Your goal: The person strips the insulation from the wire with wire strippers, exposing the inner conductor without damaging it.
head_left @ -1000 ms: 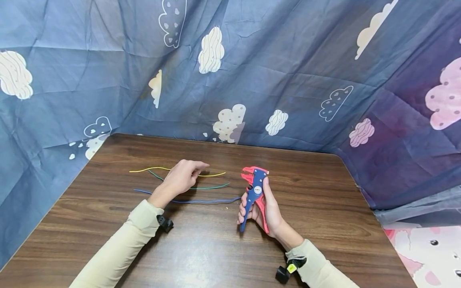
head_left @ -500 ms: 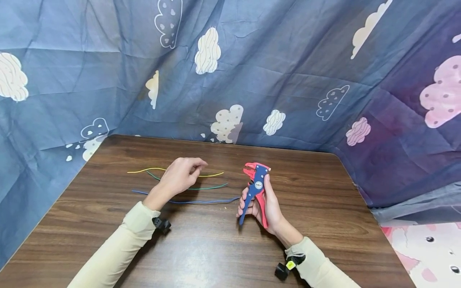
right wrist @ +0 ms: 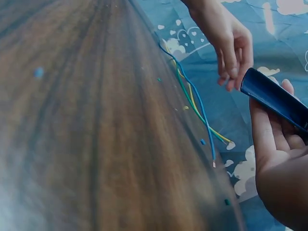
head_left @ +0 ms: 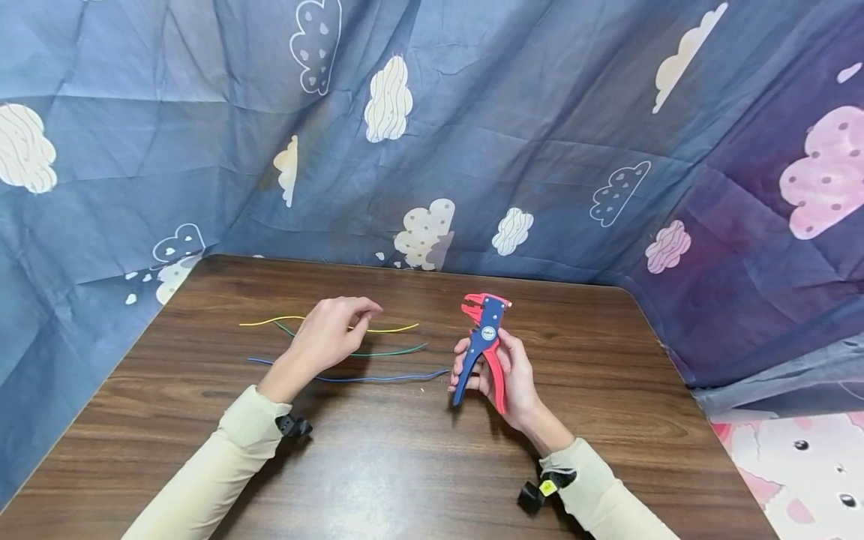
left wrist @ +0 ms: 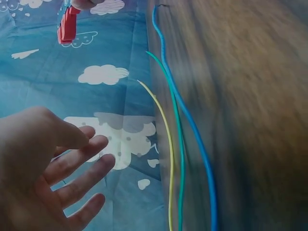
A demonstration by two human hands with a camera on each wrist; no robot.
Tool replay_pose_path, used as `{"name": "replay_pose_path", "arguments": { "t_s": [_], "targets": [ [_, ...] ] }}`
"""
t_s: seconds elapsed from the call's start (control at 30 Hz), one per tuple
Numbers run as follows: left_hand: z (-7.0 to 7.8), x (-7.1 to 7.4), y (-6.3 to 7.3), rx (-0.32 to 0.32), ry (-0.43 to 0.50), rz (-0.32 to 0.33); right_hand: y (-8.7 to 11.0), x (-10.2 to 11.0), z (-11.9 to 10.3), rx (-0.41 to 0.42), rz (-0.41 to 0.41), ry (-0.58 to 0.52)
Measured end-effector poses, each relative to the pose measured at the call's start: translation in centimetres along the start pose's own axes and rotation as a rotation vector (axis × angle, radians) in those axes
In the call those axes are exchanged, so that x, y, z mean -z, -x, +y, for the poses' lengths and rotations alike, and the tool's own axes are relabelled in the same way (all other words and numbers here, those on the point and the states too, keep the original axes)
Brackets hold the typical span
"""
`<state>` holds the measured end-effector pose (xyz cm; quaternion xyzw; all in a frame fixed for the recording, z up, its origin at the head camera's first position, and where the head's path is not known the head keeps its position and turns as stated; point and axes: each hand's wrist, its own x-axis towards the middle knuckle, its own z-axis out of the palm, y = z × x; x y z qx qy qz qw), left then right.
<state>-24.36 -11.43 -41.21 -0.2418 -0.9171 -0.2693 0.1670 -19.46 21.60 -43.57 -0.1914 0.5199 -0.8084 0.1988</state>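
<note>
Held upright in my right hand (head_left: 516, 379) is a wire stripper (head_left: 487, 334) with a blue body, red jaws and one red handle. Its blue handle (right wrist: 276, 98) shows up close in the right wrist view. Left of it, a yellow wire (head_left: 263, 322), a green wire (head_left: 398, 352) and a blue wire (head_left: 381, 379) lie roughly side by side on the table. My left hand (head_left: 331, 330) hovers over the yellow and green ones, hiding their middles. In the left wrist view its fingers (left wrist: 79, 187) are loosely bent with nothing between them.
The brown wood table (head_left: 385, 472) ends at a blue cloud-print curtain (head_left: 472, 150) behind and at the sides. Small scraps, including a blue bit (right wrist: 202, 141) and a green bit (right wrist: 227, 202), lie near the wire ends.
My right hand has lifted the wire stripper a little upward and to the right in the head view. My left hand has drifted slightly left. The wires lie unchanged.
</note>
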Motion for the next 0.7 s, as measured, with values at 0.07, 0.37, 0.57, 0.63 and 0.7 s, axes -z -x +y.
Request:
{"name": "replay_pose_path", "arguments": {
  "t_s": [0.07,0.37,0.57,0.63,0.7],
  "targets": [
    [-0.3,-0.1,0.1,0.0,-0.007,0.005,-0.1,0.3,-0.2,0.009,0.026,0.041],
    [-1.2,-0.1,0.7,0.013,-0.016,-0.007,-0.8,2.6,-1.2,0.009,0.385,0.397],
    [-1.9,-0.2,1.2,0.001,-0.073,0.017,-1.2,4.5,-1.1,-0.001,0.522,0.52],
    [-2.0,-0.3,1.4,-0.003,-0.095,0.029,-1.2,4.9,-1.1,-0.021,0.528,0.569],
    [-2.1,-0.4,1.4,-0.01,-0.114,0.039,-1.1,5.3,-1.1,-0.051,0.526,0.635]
  ]
}}
